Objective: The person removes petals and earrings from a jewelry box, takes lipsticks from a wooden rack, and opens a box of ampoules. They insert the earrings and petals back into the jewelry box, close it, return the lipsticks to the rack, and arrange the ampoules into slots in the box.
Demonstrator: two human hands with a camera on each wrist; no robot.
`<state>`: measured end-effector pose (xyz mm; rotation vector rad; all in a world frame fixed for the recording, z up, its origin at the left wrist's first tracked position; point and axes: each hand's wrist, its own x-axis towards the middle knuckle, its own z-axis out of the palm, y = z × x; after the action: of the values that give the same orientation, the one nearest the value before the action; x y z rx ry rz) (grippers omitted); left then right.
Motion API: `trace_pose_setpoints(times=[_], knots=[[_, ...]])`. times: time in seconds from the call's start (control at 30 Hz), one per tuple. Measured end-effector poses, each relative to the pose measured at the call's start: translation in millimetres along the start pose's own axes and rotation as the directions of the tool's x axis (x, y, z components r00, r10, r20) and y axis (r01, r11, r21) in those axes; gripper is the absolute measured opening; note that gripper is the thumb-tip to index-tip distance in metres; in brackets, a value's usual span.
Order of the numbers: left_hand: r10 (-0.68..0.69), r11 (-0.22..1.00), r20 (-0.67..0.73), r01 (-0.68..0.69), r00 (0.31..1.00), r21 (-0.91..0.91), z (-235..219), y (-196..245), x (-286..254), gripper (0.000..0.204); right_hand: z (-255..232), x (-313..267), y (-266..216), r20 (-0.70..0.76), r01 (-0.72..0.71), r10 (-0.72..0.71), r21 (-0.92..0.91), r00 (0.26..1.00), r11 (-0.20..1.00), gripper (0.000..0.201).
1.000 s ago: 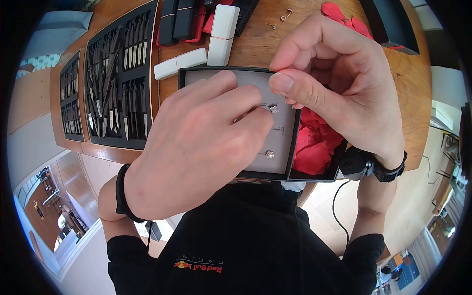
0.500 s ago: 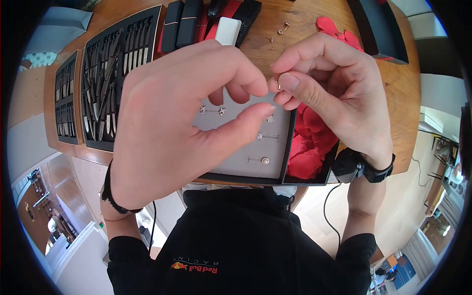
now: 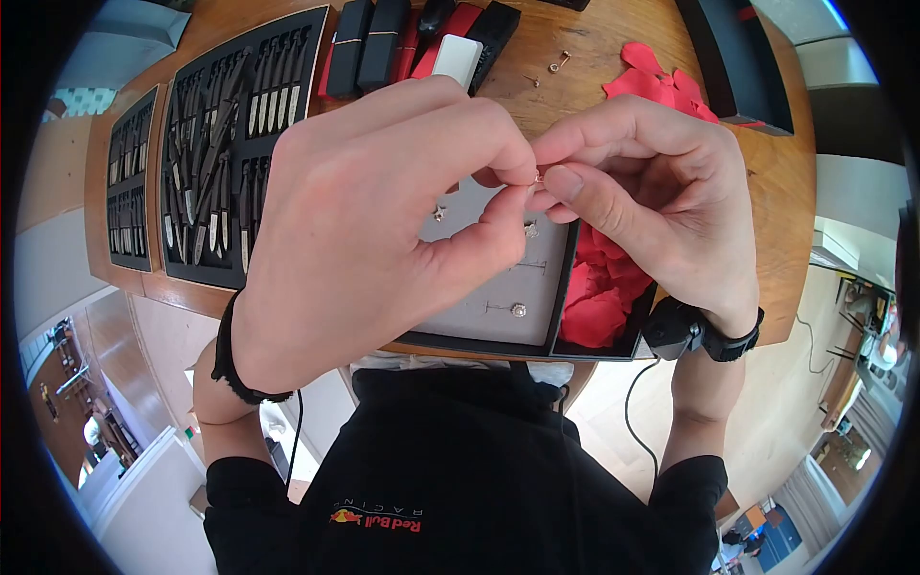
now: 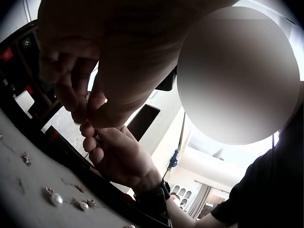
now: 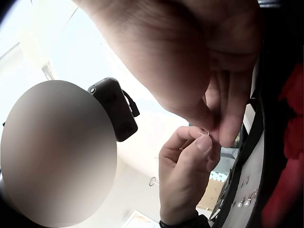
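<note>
Above the shallow black jewellery box, my left hand and right hand meet fingertip to fingertip. Between them is a tiny metal earring, pinched by the thumb and index finger of each hand. In the right wrist view its thin pin shows at the left thumb tip; the rest is hidden by fingers. Below, the box's grey padded insert bears several small earrings, among them a pearl stud and a flower-shaped stud. My left hand covers much of the insert.
Red petals fill the box's right compartment, and more petals lie behind. A loose earring sits on the wooden table. Black trays of dark-handled pieces stand left, small boxes at the back, an open black box back right.
My left hand was over the insert, then its thumb and index finger spread apart; now they have closed on the earring at the right fingertips. The right hand stayed pinched.
</note>
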<state>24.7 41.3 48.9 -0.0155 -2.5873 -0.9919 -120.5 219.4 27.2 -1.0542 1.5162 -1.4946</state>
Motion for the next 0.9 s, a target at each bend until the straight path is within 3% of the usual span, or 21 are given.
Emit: trace_pose_setpoints(times=[0.33,0.43,0.5,0.73,0.87,0.9], knots=[[0.013,0.999,0.014,-0.014,1.0,0.046,0,2,1,0.011,-1,-1,-3,-0.005,-0.067,0.067,-0.028,0.998,0.997,0.02],[-0.006,1.0,0.028,0.005,1.0,0.031,-1,3,1,0.006,3,-3,-5,-0.037,-0.013,0.01,-0.062,0.999,0.998,0.02],[-0.146,0.985,0.054,0.151,0.988,-0.089,-2,4,0,0.003,2,-3,-5,-0.026,0.007,-0.009,-0.084,1.0,0.996,0.02],[-0.257,0.942,0.167,0.285,0.952,-0.179,-11,10,-1,0.009,-1,-3,-6,0.036,0.039,-0.03,-0.287,0.999,0.957,0.017],[-0.244,0.948,0.139,0.266,0.96,-0.173,-11,9,-5,0.006,3,-3,-8,0.021,0.01,-0.005,-0.247,1.0,0.969,0.014],[-0.233,0.955,0.103,0.248,0.967,-0.165,-11,9,-6,0.006,3,-3,-8,0.003,-0.039,0.04,-0.149,0.999,0.988,0.014]])
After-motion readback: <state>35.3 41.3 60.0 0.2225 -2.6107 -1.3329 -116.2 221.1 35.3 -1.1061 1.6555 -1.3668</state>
